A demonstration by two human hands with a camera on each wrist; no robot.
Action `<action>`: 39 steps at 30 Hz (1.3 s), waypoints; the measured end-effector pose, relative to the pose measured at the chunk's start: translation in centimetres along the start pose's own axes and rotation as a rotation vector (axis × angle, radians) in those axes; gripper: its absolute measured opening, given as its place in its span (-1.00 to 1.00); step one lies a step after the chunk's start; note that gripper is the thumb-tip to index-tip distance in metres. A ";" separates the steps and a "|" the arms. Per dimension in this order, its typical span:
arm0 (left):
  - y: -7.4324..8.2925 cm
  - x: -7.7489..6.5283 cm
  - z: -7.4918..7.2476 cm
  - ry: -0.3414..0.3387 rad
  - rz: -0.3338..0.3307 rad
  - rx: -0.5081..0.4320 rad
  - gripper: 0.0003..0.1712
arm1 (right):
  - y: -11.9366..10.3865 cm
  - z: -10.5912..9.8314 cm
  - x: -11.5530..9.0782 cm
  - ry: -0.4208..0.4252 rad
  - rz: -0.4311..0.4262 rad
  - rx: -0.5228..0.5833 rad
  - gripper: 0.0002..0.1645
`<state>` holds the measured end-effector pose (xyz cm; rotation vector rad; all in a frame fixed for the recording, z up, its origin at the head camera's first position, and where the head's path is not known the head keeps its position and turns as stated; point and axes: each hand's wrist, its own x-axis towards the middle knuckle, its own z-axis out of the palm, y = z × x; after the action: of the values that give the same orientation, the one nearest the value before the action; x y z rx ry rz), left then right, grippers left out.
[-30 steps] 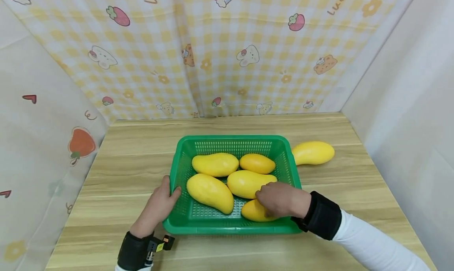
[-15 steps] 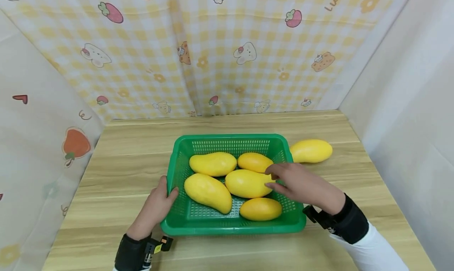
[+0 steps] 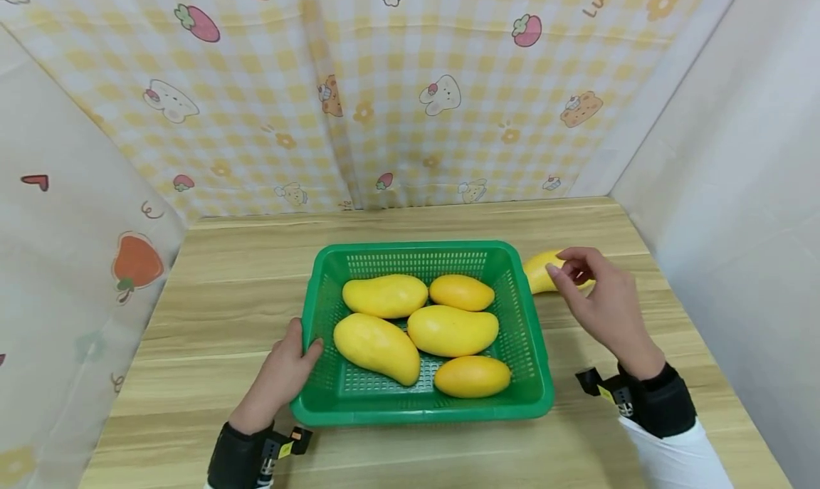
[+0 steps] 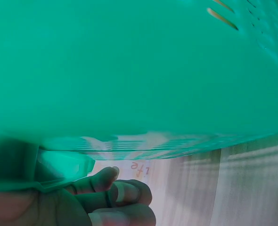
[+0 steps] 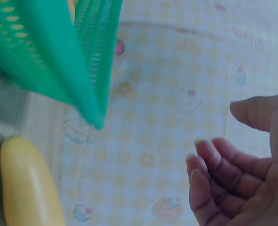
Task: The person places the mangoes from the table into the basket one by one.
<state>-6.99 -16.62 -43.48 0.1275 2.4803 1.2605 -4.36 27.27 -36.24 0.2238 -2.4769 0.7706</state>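
A green plastic basket [image 3: 423,415] holds several yellow mangoes, among them a small orange-yellow mango [image 3: 472,376] at the front right and a larger mango [image 3: 378,348] at the front left. My left hand [image 3: 282,375] grips the basket's left rim, thumb over the top; in the left wrist view its curled fingers [image 4: 125,192] show beneath the rim. To the right of the basket my right hand [image 3: 611,307] hovers above a loose mango [image 3: 540,270], partly covering it. The right wrist view shows that hand's fingers loosely bent, with nothing held, and the loose mango [image 5: 28,183] apart from them.
The basket stands on a wood-grain table [image 3: 243,261]. A yellow checked cloth [image 3: 397,140] hangs behind it. White cloth walls close off the left [image 3: 77,275] and right [image 3: 737,190] sides.
My right hand has let go of the small front-right mango, risen out of the basket and moved right, over the loose mango. The left hand keeps its grip on the rim.
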 end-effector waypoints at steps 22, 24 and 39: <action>-0.1 0.1 0.3 0.002 0.001 -0.043 -0.65 | 4.4 1.6 -1.1 -0.168 0.738 0.089 0.08; -0.2 0.0 0.3 0.001 0.001 -0.059 -0.65 | 4.7 1.9 -1.1 -0.193 0.795 0.093 0.15; -0.1 0.1 0.2 -0.001 0.001 -0.071 -0.63 | 6.7 3.8 -0.9 -0.276 0.933 0.092 0.31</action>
<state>-7.00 -16.46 -43.72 0.1120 2.4310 1.3471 -7.36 30.63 -42.61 -0.9158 -2.7645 1.2737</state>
